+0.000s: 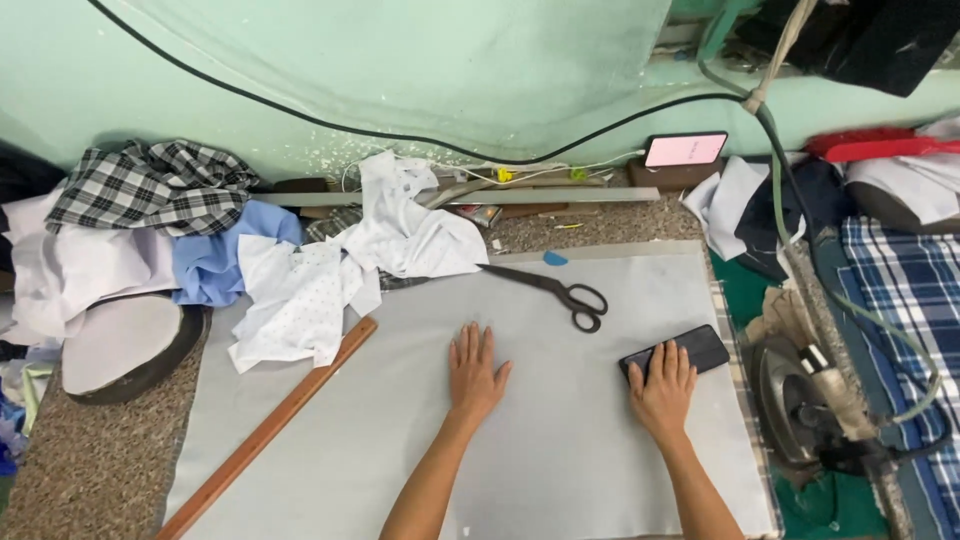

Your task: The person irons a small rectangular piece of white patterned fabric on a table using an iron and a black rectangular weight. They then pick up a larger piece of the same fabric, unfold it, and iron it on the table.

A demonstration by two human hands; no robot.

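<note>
Under the right hand [664, 388], a half-covered black phone [690, 350] on grey cloth [400, 430]

The left hand [474, 372] lies flat on the grey fabric sheet [400, 420]; the right hand [663, 388] rests on a black rectangular phone [690, 350], near black-handled scissors [560, 288].

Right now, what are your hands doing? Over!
Left hand flat on grey cloth, holding nothing. Right hand resting on black phone. Scissors lie just ahead; wooden ruler off left.
</note>
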